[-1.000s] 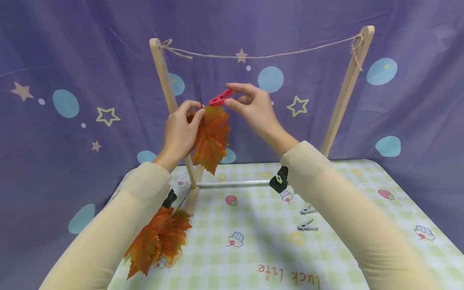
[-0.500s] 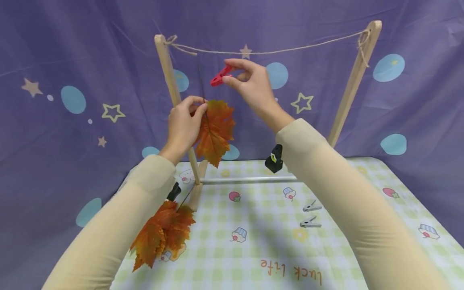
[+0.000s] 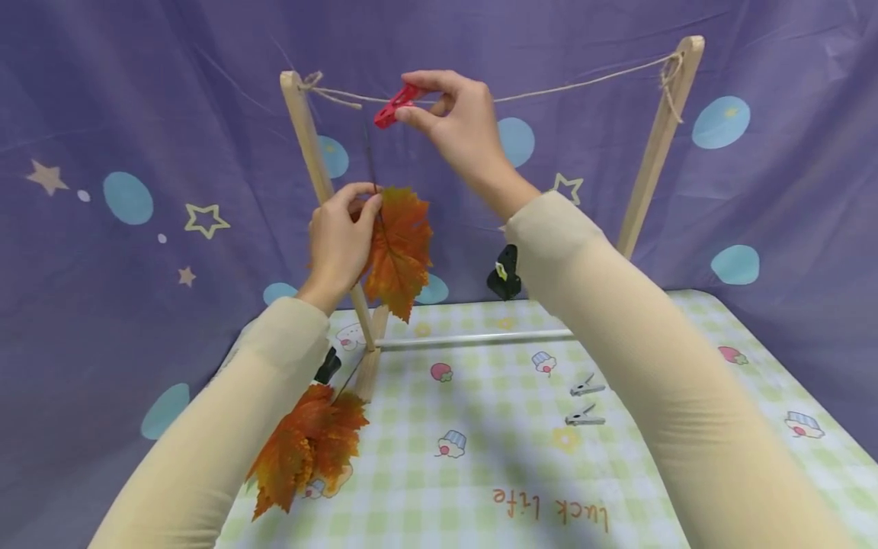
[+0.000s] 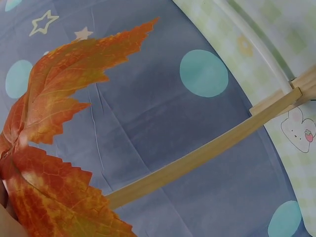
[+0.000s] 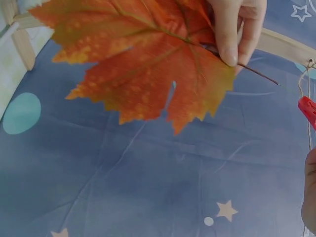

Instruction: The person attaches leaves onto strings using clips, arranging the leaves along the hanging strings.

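An orange maple leaf (image 3: 401, 252) hangs from my left hand (image 3: 339, 242), which pinches its thin dark stem between thumb and fingers. The stem points up toward the twine (image 3: 549, 91), its tip below it. My right hand (image 3: 461, 126) holds a red clothespin (image 3: 392, 108) by its handles, at the height of the twine. In the head view the clothespin overlaps the twine; whether it touches is not clear. The right wrist view has the clothespin (image 5: 309, 109) beside the twine and apart from the stem. Leaf lobes (image 4: 74, 79) fill much of the left wrist view.
Two wooden posts (image 3: 309, 137) (image 3: 661, 145) carry the twine, with a white rod (image 3: 473, 337) low between them. More maple leaves (image 3: 305, 450) lie at the left on the checked tablecloth (image 3: 521, 465). Two grey clothespins (image 3: 586, 416) lie at the right. A purple curtain (image 3: 219, 152) hangs behind.
My right hand has risen with the red clothespin, from beside the leaf's top up to the twine. The left hand keeps its pinch on the leaf and has hardly moved.
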Action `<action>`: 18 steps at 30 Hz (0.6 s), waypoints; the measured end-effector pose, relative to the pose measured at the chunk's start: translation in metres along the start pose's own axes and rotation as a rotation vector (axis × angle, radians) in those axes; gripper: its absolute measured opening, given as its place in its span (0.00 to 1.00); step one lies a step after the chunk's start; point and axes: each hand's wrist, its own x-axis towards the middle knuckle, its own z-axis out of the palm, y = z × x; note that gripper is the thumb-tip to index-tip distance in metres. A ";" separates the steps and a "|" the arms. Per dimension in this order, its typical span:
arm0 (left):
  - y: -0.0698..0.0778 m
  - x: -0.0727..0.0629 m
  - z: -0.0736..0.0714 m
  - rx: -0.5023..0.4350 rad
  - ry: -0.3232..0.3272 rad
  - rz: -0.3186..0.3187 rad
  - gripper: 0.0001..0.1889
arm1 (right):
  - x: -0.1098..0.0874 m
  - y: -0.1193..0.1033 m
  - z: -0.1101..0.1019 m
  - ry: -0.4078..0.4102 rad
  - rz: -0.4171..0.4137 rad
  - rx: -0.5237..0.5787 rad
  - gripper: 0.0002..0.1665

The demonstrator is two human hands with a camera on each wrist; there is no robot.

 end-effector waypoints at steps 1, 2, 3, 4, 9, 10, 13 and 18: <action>0.000 0.000 0.000 -0.002 0.001 0.000 0.14 | 0.002 -0.001 0.000 0.003 -0.001 -0.005 0.23; 0.000 0.000 0.000 -0.002 0.002 0.001 0.14 | 0.004 -0.002 0.000 0.005 0.000 -0.013 0.23; -0.001 0.000 0.000 -0.001 0.003 0.001 0.14 | 0.006 -0.003 0.000 0.006 0.002 -0.018 0.23; -0.001 0.000 0.000 0.001 0.003 0.002 0.14 | 0.007 -0.004 -0.001 0.007 0.002 -0.025 0.22; -0.002 0.000 0.001 0.005 -0.013 -0.007 0.14 | 0.013 -0.007 -0.001 0.017 -0.032 -0.088 0.21; -0.003 0.000 0.002 0.005 -0.017 -0.008 0.14 | 0.014 -0.008 -0.001 0.018 -0.042 -0.102 0.21; -0.003 0.000 0.003 0.004 -0.026 -0.008 0.14 | 0.018 -0.011 -0.001 0.023 -0.063 -0.131 0.20; -0.002 0.000 0.004 0.001 -0.033 0.005 0.14 | 0.024 -0.015 0.000 0.034 -0.068 -0.182 0.18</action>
